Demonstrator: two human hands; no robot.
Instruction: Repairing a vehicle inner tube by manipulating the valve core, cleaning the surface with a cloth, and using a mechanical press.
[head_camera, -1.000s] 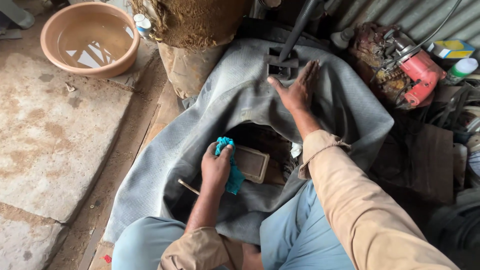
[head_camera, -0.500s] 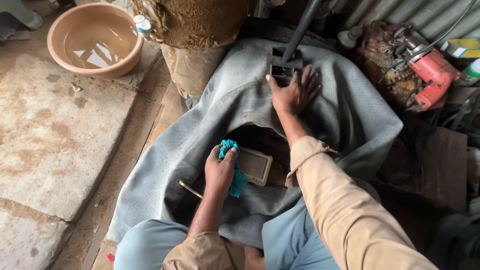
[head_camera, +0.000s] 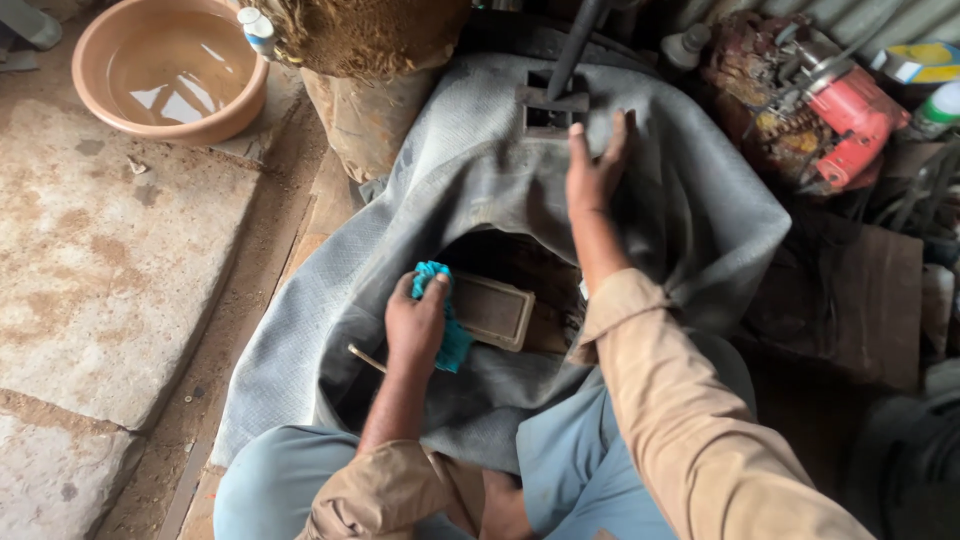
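cloth (head_camera: 452, 335), turquoise and soft, sits bunched in the left hand (head_camera: 417, 322), fingers closed round it, pressed beside a flat rectangular block (head_camera: 492, 310) just to that hand's right. it looks light and limp, best gripped as a wad. the right hand (head_camera: 597, 170) lies open and flat on grey fabric (head_camera: 690, 215), well ahead, just below a metal bracket (head_camera: 551, 103).

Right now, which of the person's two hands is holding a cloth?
The left hand: it grips a crumpled turquoise cloth beside the small rectangular tray. The right hand holds nothing and lies spread flat on the grey sheet.
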